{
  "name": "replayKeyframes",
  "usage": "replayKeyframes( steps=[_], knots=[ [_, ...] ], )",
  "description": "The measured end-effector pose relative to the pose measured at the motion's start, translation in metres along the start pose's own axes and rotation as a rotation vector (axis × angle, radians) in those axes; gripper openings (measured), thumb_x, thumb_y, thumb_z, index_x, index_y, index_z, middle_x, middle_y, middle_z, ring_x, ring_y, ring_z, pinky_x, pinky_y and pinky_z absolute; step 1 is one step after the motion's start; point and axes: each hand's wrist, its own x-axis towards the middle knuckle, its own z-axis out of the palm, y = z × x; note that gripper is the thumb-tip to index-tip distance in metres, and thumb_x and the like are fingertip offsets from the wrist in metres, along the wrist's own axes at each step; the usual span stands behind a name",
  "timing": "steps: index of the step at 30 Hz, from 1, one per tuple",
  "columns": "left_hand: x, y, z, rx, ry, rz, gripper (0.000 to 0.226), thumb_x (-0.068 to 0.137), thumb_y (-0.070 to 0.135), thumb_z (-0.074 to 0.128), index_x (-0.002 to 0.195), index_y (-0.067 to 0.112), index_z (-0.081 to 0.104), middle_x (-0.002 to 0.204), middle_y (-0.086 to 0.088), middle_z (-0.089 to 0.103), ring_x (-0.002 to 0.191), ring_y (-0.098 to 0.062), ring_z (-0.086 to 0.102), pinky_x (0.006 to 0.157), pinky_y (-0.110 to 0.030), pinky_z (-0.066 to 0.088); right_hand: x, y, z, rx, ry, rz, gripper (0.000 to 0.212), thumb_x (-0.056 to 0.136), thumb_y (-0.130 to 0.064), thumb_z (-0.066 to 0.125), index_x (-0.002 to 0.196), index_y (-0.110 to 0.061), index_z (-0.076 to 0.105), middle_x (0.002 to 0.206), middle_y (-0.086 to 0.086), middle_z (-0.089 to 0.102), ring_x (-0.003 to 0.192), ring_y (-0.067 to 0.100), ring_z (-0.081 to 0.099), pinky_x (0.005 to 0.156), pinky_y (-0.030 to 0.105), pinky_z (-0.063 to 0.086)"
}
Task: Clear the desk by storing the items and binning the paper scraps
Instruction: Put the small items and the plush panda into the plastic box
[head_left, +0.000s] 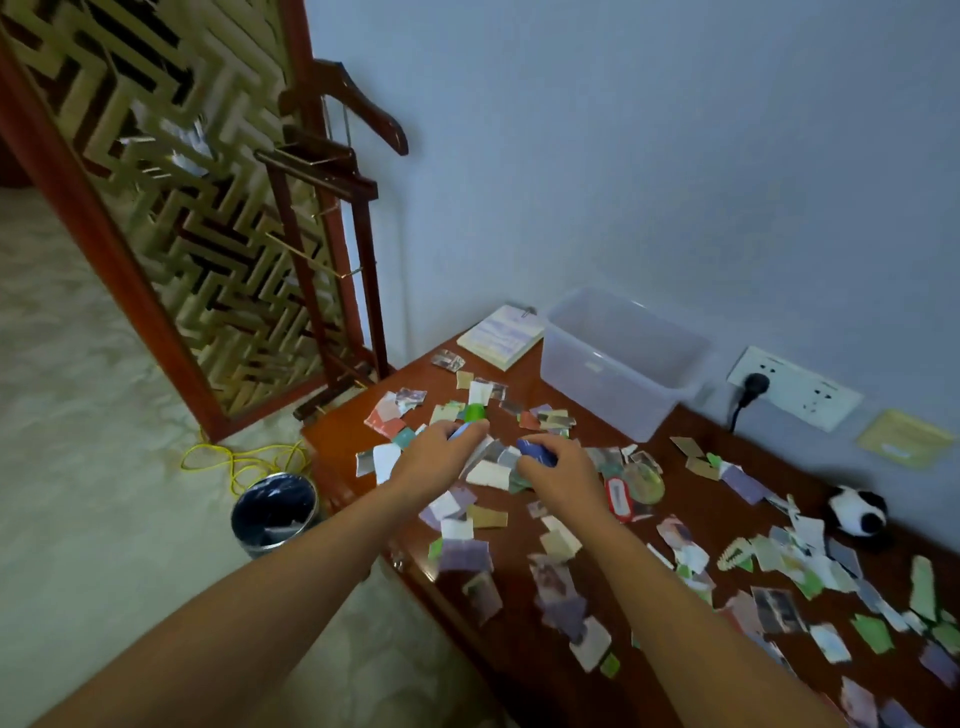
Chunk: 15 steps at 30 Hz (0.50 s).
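Several torn paper scraps (465, 553) cover the dark red wooden desk (524, 639). My left hand (434, 457) is closed around a small blue item near a green object (475, 413). Just to its right, my right hand (558, 475) grips a dark blue item (537, 451) over a heap of scraps. A clear plastic storage box (618, 358) stands open at the back by the wall. On the floor left of the desk sits a round metal bin (274, 512) with paper in it.
A notepad (501, 336) lies at the desk's back corner. A red tag (618, 498), a round clear disc (644, 482), a beaded hair clip (733, 552) and a panda plush (857, 512) rest among scraps. A wall socket (792, 389) holds a plug; a wooden valet stand (332, 249) and yellow cable (234, 460) are at left.
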Motion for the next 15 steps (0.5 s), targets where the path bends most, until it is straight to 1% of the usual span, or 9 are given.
replayKeyframes(
  steps=[2,4,7,8,10,12,13,14,15],
  knots=[
    [0.028,0.015,0.003,0.000,-0.016,0.005,0.051,0.084,0.067,0.047,0.092,0.020,0.062,0.087,-0.004,0.064,0.078,-0.021,0.065,0.072,-0.041,0.056,0.023,-0.003,-0.010,0.002,0.043,0.013,0.022,0.083,-0.025,0.065,0.105,-0.028,0.065,0.103,-0.007,0.063,0.092,0.015,0.061,0.084,0.039,0.053],
    [0.054,0.032,0.009,-0.006,-0.041,0.020,0.047,0.086,0.064,0.048,0.095,0.019,0.062,0.091,-0.003,0.064,0.083,-0.020,0.063,0.076,-0.041,0.058,0.046,-0.003,-0.023,-0.008,0.083,0.008,0.027,0.082,-0.032,0.065,0.108,-0.027,0.067,0.106,-0.007,0.065,0.092,0.012,0.061,0.082,0.038,0.054],
    [0.088,0.058,0.019,0.029,-0.090,0.082,0.041,0.091,0.057,0.048,0.090,0.019,0.062,0.086,-0.005,0.061,0.079,-0.018,0.058,0.066,-0.033,0.047,0.075,-0.006,-0.049,-0.030,0.140,0.039,0.019,0.086,-0.033,0.064,0.105,-0.029,0.065,0.099,-0.008,0.063,0.089,0.012,0.060,0.077,0.032,0.050],
    [0.099,0.065,0.023,0.027,-0.110,0.108,0.042,0.091,0.057,0.048,0.090,0.018,0.062,0.086,-0.005,0.061,0.078,-0.019,0.058,0.065,-0.031,0.044,0.084,-0.006,-0.057,-0.037,0.168,0.052,0.017,0.086,-0.032,0.064,0.102,-0.031,0.062,0.097,-0.007,0.062,0.088,0.013,0.060,0.078,0.034,0.051],
    [0.119,0.081,0.032,0.006,-0.163,0.129,0.043,0.090,0.057,0.050,0.097,0.016,0.064,0.090,-0.006,0.063,0.083,-0.021,0.062,0.067,-0.034,0.049,0.099,-0.005,-0.072,-0.034,0.224,0.065,0.015,0.084,-0.028,0.064,0.097,-0.033,0.061,0.094,-0.006,0.062,0.086,0.016,0.060,0.080,0.038,0.053],
    [0.142,0.097,0.042,-0.008,-0.210,0.144,0.044,0.089,0.057,0.052,0.100,0.016,0.064,0.093,-0.009,0.064,0.086,-0.025,0.064,0.072,-0.041,0.056,0.115,-0.002,-0.086,-0.027,0.265,0.086,0.015,0.084,-0.026,0.064,0.098,-0.030,0.064,0.094,-0.004,0.064,0.085,0.018,0.061,0.079,0.037,0.051],
    [0.153,0.106,0.048,0.008,-0.230,0.161,0.044,0.089,0.057,0.051,0.098,0.016,0.064,0.092,-0.010,0.064,0.086,-0.026,0.064,0.073,-0.043,0.056,0.123,0.000,-0.092,-0.030,0.284,0.106,0.017,0.084,-0.026,0.064,0.101,-0.027,0.065,0.095,-0.002,0.065,0.086,0.018,0.061,0.079,0.036,0.050],
    [0.164,0.113,0.054,0.025,-0.247,0.191,0.043,0.090,0.055,0.050,0.095,0.015,0.064,0.089,-0.010,0.064,0.084,-0.025,0.063,0.073,-0.042,0.054,0.132,0.002,-0.098,-0.035,0.302,0.120,0.020,0.085,-0.026,0.064,0.104,-0.024,0.066,0.096,0.000,0.065,0.086,0.019,0.061,0.078,0.036,0.050],
    [0.175,0.121,0.060,0.041,-0.267,0.222,0.041,0.092,0.053,0.050,0.092,0.015,0.064,0.085,-0.008,0.064,0.081,-0.024,0.062,0.070,-0.037,0.052,0.141,0.004,-0.104,-0.048,0.319,0.130,0.019,0.085,-0.025,0.063,0.103,-0.019,0.066,0.094,0.004,0.064,0.083,0.020,0.059,0.076,0.036,0.048]
  ],
)
